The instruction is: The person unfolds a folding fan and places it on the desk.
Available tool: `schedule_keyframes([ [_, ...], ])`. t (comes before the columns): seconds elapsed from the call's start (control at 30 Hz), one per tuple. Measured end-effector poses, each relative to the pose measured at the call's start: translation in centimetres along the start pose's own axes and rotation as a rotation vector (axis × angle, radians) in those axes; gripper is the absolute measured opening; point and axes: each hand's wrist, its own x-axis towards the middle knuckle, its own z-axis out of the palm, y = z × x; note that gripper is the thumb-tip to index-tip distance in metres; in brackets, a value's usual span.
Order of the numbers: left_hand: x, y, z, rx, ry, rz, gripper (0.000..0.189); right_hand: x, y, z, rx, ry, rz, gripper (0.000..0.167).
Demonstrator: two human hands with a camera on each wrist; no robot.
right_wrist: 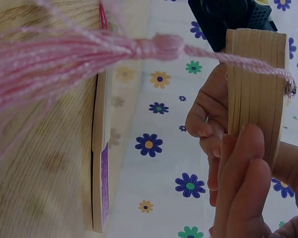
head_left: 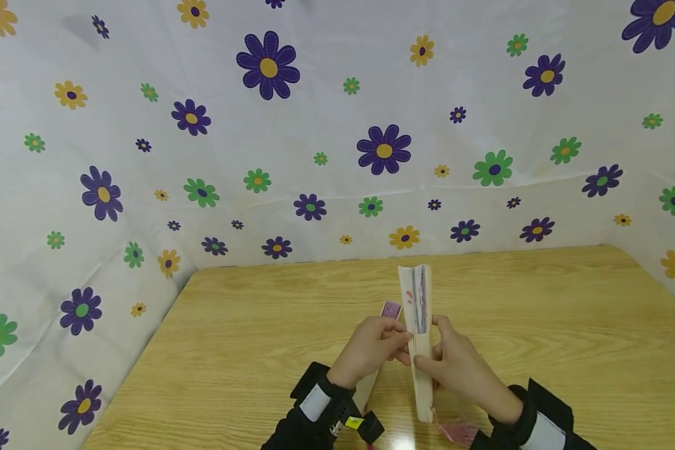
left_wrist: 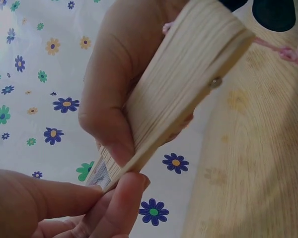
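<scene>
flower-print cloth [head_left: 320, 112] hangs behind a wood-grain table [head_left: 247, 331]. from the head view, a nearly closed folding fan [head_left: 423, 378] is between the hands, its long axis running away from the person; the right hand [head_left: 465, 362] grips its right side, the left hand [head_left: 371, 347] meets its left edge, so neither is nearer. a second fan [head_left: 391, 310] lies just left, partly behind the left hand. in the left wrist view, the left fingers pinch narrowly at the fan's outer edge. in the right wrist view, the right fingers lie along the slats, held apart from the table, beside a pink tassel [right_wrist: 161, 47].
</scene>
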Motion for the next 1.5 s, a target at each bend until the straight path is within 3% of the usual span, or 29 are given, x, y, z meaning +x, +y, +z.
schedule_keyframes([
  [0.6, 0.1, 0.0, -0.5, -0.002, -0.013, -0.048, 0.023, 0.2, -0.1, -0.5, -0.015, 0.017, 0.012, 0.070],
  [0.83, -0.1, 0.1, -0.7, 0.004, -0.028, -0.036, 0.024, 0.2, -0.2, -0.7, -0.019, 0.025, 0.022, 0.070],
  [1.5, -0.1, 0.1, -1.1, -0.005, 0.011, -0.082, 0.024, 0.1, -0.3, -1.2, -0.097, 0.078, 0.045, 0.070],
])
